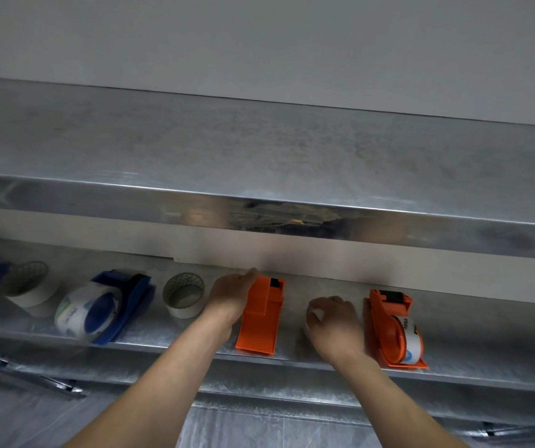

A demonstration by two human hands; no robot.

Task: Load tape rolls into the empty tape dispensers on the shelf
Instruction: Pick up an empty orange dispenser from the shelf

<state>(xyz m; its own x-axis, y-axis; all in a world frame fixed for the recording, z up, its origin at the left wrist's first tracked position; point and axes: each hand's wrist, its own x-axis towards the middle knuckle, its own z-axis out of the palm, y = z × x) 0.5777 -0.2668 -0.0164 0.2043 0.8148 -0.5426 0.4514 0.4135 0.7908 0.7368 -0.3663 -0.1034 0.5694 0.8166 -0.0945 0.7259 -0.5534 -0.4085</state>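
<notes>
Right hand point(334, 324) has its fingers curled over a tape roll point(310, 318), mostly hidden. Left hand point(232, 294) presses against the empty orange dispenser point(261, 315); can't tell if it's actually gripping. Both sit near the shelf point(162, 342) front lip, with a loaded orange dispenser point(395, 331) just right and the upper shelf point(259, 202) low overhead.

I face a plain, pale gray wall point(259, 37). A shiny top metal shelf point(259, 150) sticks out from it, and its front edge gleams like a mirror. Under it sits a lower metal shelf point(486, 344), gray and speckled. The light is soft and a little dim.
</notes>
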